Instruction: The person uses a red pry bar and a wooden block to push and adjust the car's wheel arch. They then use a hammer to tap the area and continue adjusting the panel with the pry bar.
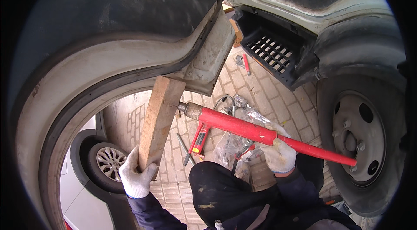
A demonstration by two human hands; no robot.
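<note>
My left hand, in a white work glove, grips the lower end of a wooden block. The block's upper end reaches the bottom edge of a dented-looking white door; whether they touch I cannot tell. My right hand, also gloved, is closed around a long red tube of a hydraulic ram. The ram's bare metal tip meets the block's side or comes very close to it. Its far end lies in front of the wheel on the right, near the hub bolts.
A red hand pump, a hose and clear plastic bags lie on the brick paving. A small red-handled tool lies farther off. A black step juts from the vehicle. Another car's wheel stands at left.
</note>
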